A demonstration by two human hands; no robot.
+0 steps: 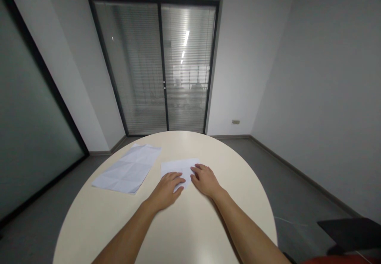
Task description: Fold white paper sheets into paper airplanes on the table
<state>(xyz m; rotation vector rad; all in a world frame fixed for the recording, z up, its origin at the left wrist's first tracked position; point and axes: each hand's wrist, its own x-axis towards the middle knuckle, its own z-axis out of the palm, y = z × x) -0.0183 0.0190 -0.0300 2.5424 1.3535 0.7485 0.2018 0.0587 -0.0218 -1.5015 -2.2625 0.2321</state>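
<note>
A white sheet of paper (178, 165) lies flat on the round cream table (184, 232), partly covered by my hands. Across its lower left part rests my left hand (168, 186), fingers stretched out and thumb apart. My right hand (206, 180) lies on the sheet's right edge, its fingers spread and slightly bent. Neither hand grips anything. To the left is a larger white sheet (129, 169) with crossing fold creases, not touched by either hand.
A glass door with blinds (145, 69) stands beyond the table, with a wall socket (235, 121) to its right. At the lower right is a dark flat object (351, 232) above something red (336, 260). A frosted panel (26, 121) is on the left.
</note>
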